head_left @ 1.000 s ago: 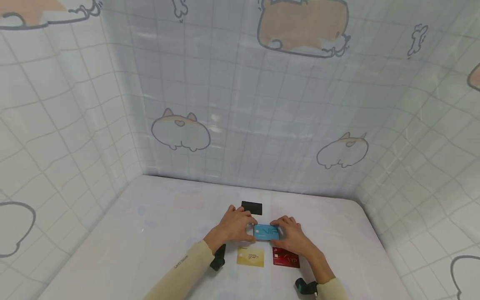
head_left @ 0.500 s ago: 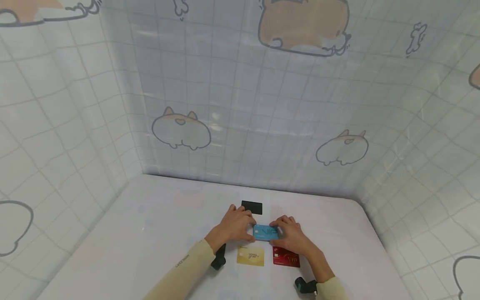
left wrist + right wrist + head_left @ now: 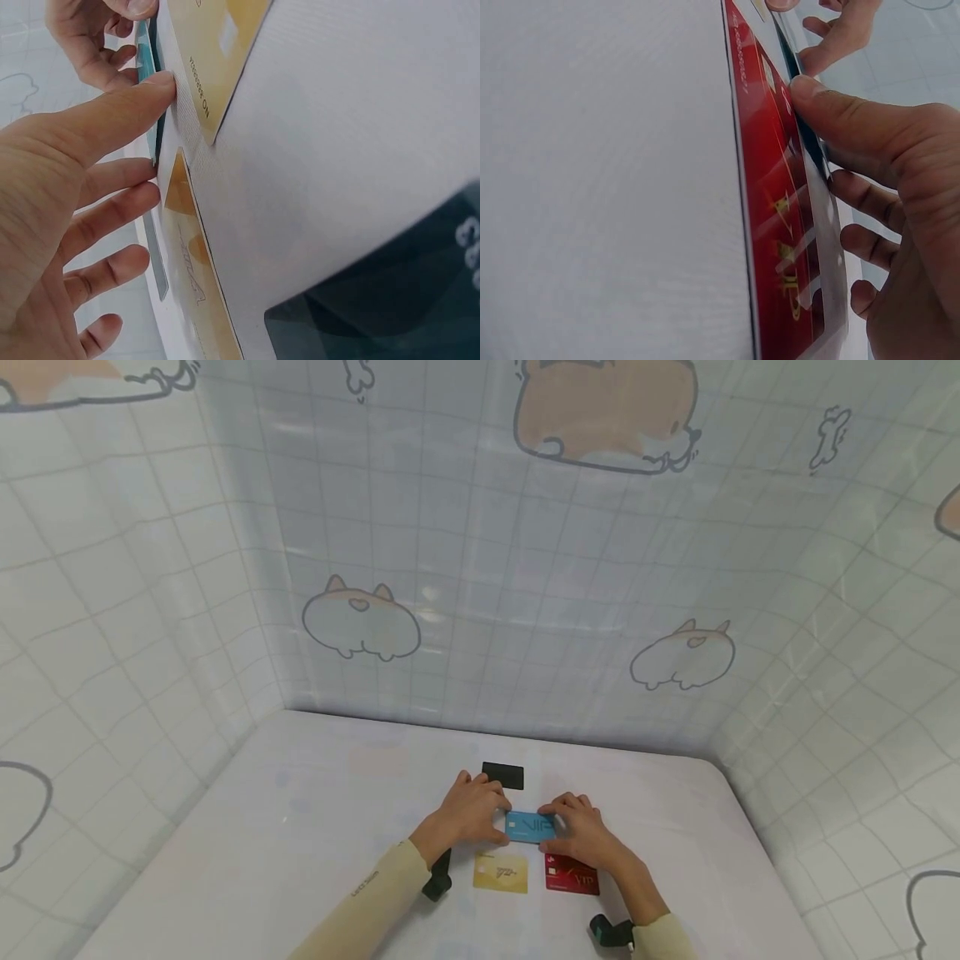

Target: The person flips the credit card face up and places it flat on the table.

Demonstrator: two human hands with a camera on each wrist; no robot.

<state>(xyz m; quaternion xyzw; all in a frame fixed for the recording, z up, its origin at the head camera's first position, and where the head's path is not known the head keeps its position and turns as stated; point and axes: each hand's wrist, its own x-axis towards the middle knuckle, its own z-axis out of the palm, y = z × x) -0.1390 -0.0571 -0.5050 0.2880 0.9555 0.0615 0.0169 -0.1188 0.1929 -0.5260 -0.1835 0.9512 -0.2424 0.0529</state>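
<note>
A blue VIP card [image 3: 529, 827] lies between both hands, its chip end to the left. My left hand [image 3: 472, 810] pinches the left end, thumb at the near edge and index finger at the far edge. At the right end my right hand [image 3: 581, 831] holds it the same way. In the left wrist view the card [image 3: 152, 56] shows edge-on, close over the table. Just nearer the person are a yellow card [image 3: 501, 872] and a red VIP card [image 3: 570, 874], the latter partly under the right hand.
A black card [image 3: 504, 775] lies beyond the hands. The left wrist view also shows a gold card [image 3: 191, 255] below the left fingers and a dark green card [image 3: 390, 300] close to the camera. Dark wrist devices [image 3: 437, 877] hang at both wrists. Patterned curtain walls [image 3: 510, 568] enclose the white table.
The blue card has shifted very slightly toward the person and to the left. Both hands keep their hold on it; the other cards stay where they were.
</note>
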